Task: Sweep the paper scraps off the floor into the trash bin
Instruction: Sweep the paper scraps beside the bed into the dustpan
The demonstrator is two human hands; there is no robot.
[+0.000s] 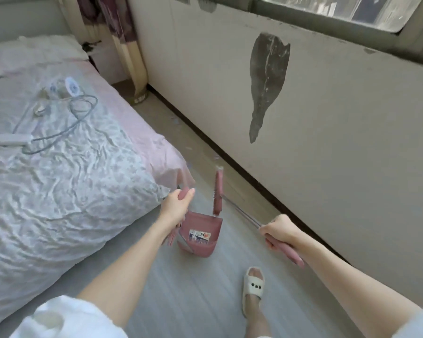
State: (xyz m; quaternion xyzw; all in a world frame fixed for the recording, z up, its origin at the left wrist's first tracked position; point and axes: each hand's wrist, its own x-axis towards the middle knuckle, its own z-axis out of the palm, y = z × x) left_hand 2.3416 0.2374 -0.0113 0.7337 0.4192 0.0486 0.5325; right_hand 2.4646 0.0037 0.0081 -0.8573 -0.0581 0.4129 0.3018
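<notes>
Pale paper scraps (181, 123) scattered on floor (195, 289) beyond pink dustpan (200, 236), along dark baseboard (230, 162). Broom head (217, 191) just past dustpan, bristle end raised. Left hand (176, 206) clenched round dustpan handle, forearm extended forward. Right hand (279, 231) grips broom handle (286, 252) right of dustpan. Bed (59, 179) edge close left of dustpan; wall (327, 142) right; narrow floor strip between. Slippered foot (253, 286) behind dustpan.

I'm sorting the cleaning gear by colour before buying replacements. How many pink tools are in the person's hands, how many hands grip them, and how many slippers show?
Pink tools: 2, the dustpan and the broom
Hands gripping: 2, the left hand and the right hand
Slippers: 1, the white slipper
Total: 5
</notes>
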